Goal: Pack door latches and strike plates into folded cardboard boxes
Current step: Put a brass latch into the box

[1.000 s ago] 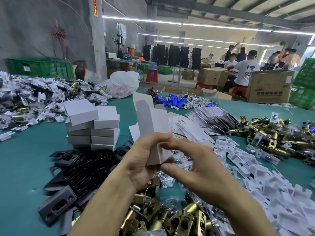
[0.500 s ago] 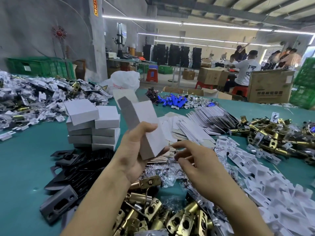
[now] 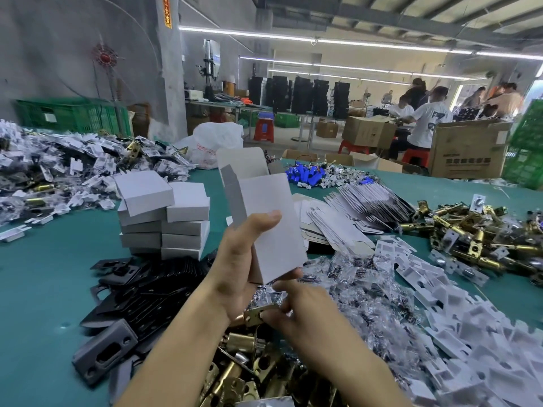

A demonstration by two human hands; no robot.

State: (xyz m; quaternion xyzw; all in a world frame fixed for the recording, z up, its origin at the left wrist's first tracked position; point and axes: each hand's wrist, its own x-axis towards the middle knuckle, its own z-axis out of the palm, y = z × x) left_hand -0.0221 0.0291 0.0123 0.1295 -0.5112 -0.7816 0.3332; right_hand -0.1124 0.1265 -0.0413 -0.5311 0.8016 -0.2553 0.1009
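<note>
The left hand [image 3: 235,274] gripped a white cardboard box [image 3: 270,218], thumb across its front face and fingers behind, holding it upright above the desk [image 3: 44,289] with its top flaps standing open. Just below it, the right hand [image 3: 302,312] had its fingers curled onto a brass latch [image 3: 257,314], pinching it by the plate end, close under the box's bottom corner; the latch was blurred and partly hidden by both hands. Beneath the wrists lay a heap of brass latches [image 3: 235,377], and to its left a spread of black strike plates [image 3: 147,292] on the teal surface. Behind those stood a stack of closed white boxes [image 3: 164,218], the topmost one skewed. To the right of the held box lay fanned flat cartons [image 3: 352,212], then clear screw packets [image 3: 352,277] and white inserts [image 3: 470,318] nearer the edge. A second pile of latches [image 3: 484,239] sat farther right.
</note>
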